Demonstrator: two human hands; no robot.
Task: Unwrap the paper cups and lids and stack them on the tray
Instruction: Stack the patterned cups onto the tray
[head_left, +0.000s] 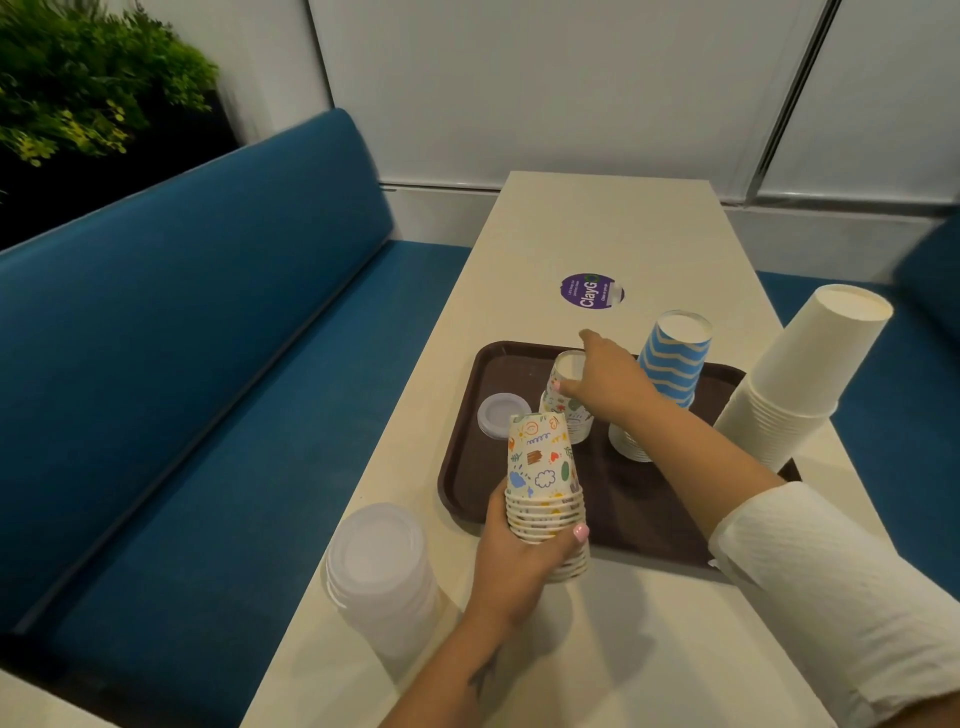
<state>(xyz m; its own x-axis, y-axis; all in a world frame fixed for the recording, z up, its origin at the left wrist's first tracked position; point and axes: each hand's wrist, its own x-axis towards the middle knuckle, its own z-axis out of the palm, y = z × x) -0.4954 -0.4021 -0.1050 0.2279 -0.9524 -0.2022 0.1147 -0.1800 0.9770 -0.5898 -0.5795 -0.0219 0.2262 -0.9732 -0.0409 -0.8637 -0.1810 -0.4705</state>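
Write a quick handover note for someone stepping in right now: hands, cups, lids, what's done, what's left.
Left hand grips a stack of doodle-print cups, upside down, over the near edge of the tray.
Right hand rests on a second doodle-print stack standing on the tray.
Also on the tray: the blue striped stack and a small pile of lids.
Not on the tray: the white cup stack at its right edge, and the tall lid stack on the table.
Left: add the held cups, then move those two stacks over.
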